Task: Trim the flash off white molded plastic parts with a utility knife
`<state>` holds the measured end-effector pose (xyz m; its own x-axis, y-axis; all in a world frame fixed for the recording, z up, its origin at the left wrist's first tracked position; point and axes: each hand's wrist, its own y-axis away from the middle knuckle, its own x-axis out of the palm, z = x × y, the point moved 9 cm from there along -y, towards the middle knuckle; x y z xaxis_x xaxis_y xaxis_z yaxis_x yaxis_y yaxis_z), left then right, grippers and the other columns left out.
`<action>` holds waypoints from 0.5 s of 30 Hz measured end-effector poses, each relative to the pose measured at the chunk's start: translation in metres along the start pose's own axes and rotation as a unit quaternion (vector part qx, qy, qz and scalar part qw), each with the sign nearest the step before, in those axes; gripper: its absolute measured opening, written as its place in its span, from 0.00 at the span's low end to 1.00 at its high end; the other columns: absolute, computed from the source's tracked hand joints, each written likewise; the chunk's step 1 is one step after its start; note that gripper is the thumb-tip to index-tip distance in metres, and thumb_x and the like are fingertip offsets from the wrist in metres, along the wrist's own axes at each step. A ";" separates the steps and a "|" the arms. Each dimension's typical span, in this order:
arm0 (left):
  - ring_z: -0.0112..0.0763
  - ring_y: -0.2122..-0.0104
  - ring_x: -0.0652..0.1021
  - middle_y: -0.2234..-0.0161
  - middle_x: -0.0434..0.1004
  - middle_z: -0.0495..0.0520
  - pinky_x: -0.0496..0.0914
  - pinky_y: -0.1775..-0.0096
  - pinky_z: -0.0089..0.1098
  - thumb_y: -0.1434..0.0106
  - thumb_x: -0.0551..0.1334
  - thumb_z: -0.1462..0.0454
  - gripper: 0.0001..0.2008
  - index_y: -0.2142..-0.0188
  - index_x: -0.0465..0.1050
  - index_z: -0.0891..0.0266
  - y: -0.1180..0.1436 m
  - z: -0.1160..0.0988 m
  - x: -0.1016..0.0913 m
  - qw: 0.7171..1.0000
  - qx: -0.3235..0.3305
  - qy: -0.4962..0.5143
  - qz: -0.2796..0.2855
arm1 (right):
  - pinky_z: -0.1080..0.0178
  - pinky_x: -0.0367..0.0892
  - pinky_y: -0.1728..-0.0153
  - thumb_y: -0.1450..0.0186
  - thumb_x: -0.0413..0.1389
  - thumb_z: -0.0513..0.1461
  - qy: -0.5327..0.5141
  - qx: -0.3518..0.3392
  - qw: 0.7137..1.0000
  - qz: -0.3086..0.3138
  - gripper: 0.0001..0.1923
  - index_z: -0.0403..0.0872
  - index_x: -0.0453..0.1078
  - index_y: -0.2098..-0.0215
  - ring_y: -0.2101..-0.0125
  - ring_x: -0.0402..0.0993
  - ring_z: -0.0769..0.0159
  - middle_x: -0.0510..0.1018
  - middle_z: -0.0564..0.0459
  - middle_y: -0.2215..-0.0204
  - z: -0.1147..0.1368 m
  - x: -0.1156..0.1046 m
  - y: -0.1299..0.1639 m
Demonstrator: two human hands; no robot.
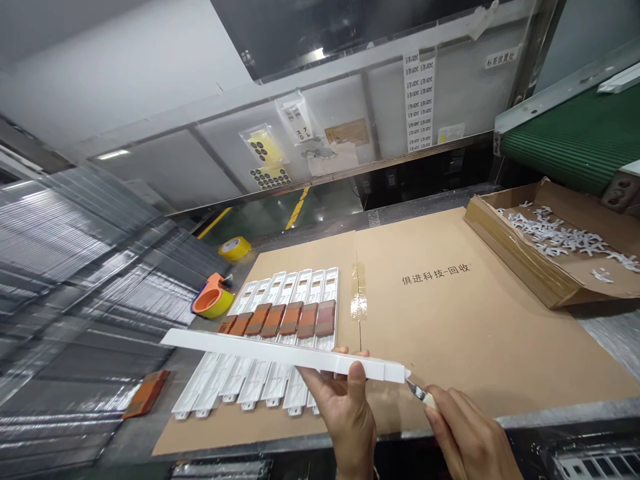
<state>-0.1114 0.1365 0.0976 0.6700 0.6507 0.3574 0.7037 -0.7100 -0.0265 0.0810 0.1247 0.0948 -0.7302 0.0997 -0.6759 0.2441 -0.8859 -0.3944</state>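
Observation:
My left hand (347, 407) is closed around a long white plastic strip (280, 351), its thumb pressed on the near side. The strip lies across the view above the table, its far end out to the left. In my right hand (467, 427) is a small knife (417, 392), whose blade tip meets or nearly meets the strip's right end. Behind the strip, several white plastic trays (263, 380) lie side by side, with reddish-brown blocks (291, 319) across their middles. The held strip hides part of this row.
Cardboard (480, 333) covers the table. An open carton (520, 267) of small white plastic pieces (565, 233) stands right, below a green conveyor (575, 143). Left are a tape dispenser (213, 300), a yellow tape roll (235, 249), another reddish-brown block (147, 393) and stacked plastic-wrapped material (75, 280).

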 end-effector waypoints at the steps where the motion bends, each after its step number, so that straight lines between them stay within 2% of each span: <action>1: 0.27 0.66 0.74 0.52 0.66 0.53 0.72 0.64 0.25 0.48 0.70 0.59 0.43 0.38 0.50 0.44 0.000 0.000 0.000 1.000 -0.001 0.000 0.000 | 0.66 0.64 0.72 0.28 0.42 0.41 0.001 -0.001 1.000 -0.001 0.12 0.50 0.65 0.55 0.73 0.70 0.66 0.71 0.55 0.73 0.000 0.000 0.000; 15: 0.28 0.67 0.74 0.62 0.68 0.50 0.73 0.62 0.29 0.47 0.70 0.60 0.42 0.38 0.50 0.46 0.002 0.000 -0.001 1.000 -0.009 -0.001 -0.013 | 0.66 0.62 0.74 0.28 0.43 0.39 0.051 -0.030 0.998 0.000 0.12 0.47 0.66 0.56 0.74 0.71 0.66 0.72 0.53 0.75 0.005 -0.002 -0.001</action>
<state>-0.1103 0.1346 0.0977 0.6524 0.6693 0.3555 0.7163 -0.6978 -0.0006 0.0790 0.1234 0.0996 -0.6625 0.1483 -0.7343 0.2844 -0.8570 -0.4297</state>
